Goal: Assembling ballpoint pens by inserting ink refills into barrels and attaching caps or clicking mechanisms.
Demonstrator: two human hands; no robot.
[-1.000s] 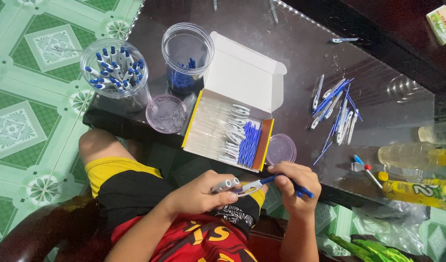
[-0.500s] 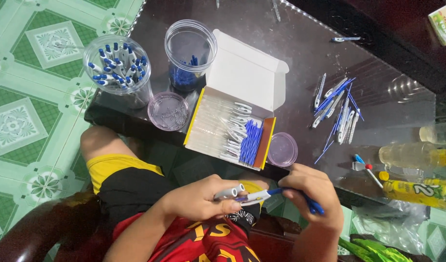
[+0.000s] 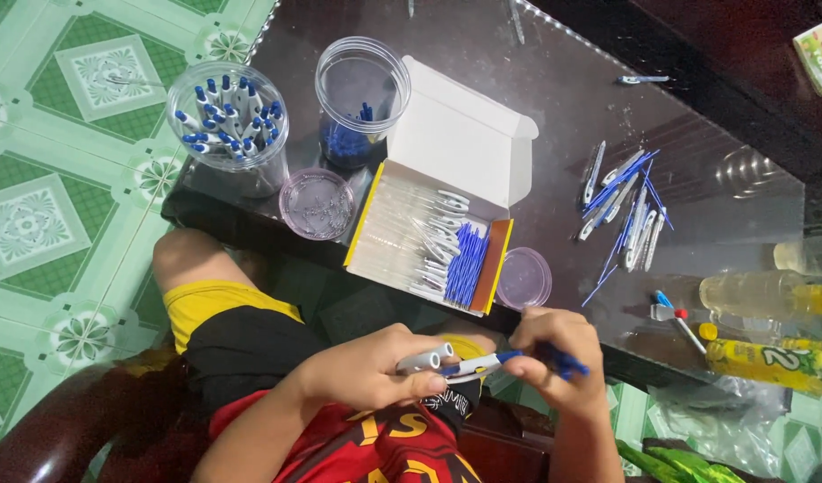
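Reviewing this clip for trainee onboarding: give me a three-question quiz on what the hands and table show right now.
1. True or false: the left hand holds white pen barrels.
2. What does the right hand grip? A) a scissors B) a blue pen part C) a bottle
3. Fill in: the open cardboard box lies between the lilac lid and the ______ dish of small parts.

Key: 1 true; 2 B; 3 lilac (pale purple), round.
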